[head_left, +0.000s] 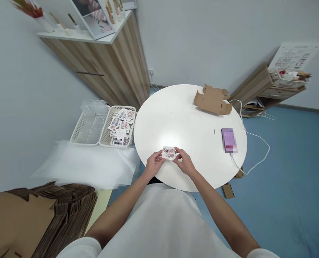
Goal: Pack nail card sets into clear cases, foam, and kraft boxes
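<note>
A small white card of press-on nails (168, 152), with pinkish nails in two rows, is held level above the near side of the round white table (186, 107). My left hand (154, 163) pinches its left edge between thumb and fingers. On the opposite edge, my right hand (184, 162) grips it the same way. To the left, a white basket (101, 143) contains several similar nail cards (122, 125).
Clear plastic trays (91, 123) fill another basket. Below lie white translucent sheets (92, 165) and stacked flat cardboard (41, 218). An unfolded cardboard box (213, 100) and a pixelated purple phone-like item (228, 139) with a white cable (258, 136) occupy the table's right side.
</note>
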The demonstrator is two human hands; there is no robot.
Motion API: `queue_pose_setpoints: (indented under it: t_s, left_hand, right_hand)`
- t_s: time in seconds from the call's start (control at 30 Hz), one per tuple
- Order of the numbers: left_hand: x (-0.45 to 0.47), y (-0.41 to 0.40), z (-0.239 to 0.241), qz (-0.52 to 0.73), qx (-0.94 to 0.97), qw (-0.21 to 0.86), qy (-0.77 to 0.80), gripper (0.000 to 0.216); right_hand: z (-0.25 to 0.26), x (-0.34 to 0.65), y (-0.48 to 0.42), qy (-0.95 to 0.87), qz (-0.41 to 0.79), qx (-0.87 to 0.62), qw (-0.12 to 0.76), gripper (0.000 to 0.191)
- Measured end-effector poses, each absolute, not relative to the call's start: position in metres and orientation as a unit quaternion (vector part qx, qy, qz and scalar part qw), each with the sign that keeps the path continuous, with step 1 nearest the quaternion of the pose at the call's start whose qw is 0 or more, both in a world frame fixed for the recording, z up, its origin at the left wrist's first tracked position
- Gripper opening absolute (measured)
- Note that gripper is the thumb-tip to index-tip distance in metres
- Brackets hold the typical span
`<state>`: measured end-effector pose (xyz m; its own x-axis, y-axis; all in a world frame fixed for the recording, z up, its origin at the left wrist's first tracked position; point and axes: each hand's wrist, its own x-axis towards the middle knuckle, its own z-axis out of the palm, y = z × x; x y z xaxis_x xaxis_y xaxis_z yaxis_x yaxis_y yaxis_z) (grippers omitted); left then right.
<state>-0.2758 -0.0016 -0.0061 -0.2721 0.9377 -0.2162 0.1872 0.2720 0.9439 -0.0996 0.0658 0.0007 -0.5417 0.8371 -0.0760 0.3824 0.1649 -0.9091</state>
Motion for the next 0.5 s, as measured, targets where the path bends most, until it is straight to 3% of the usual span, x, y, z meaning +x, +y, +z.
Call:
queue_pose_setpoints:
  t_s: [0.17,0.5]
  left_hand:
    - [-0.303,-0.006,-0.013,0.421,0.462,0.346,0.700,0.045]
    - [-0.388,0.013,-0.043,0.315,0.470,0.321,0.760,0.043]
  right_hand:
    - [-0.006,-0.132,0.078,-0.727,0.512,-0.407,0.207,0.055]
    - [-0.039,-0.230,0.093,-0.678,0.550,-0.467,0.140,0.058]
